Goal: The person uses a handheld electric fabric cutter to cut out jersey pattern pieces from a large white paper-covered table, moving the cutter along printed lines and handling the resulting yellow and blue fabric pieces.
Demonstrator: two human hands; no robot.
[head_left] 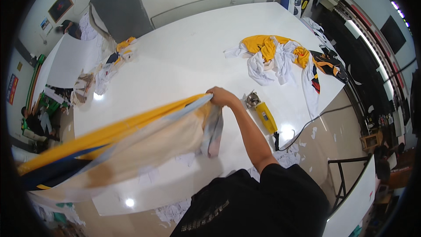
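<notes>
My right hand (218,96) grips one end of a long stretch of printed fabric (140,118), yellow, navy and pale, which sags diagonally across the lower left and runs out at the left rim. My left hand cannot be seen; the cloth may hide it. Just right of my right forearm a yellow electric cloth cutter (266,118) with a round metal head lies on the white table (184,52), its black cord trailing off to the right.
Yellow, white and black cloth (263,48) is heaped at back right; more scraps (118,57) at back left. A long black machine (364,48) stands right, a black metal-framed stand (340,162) below it. Two other people (70,28) (37,120) are at left. Paper scraps litter the floor.
</notes>
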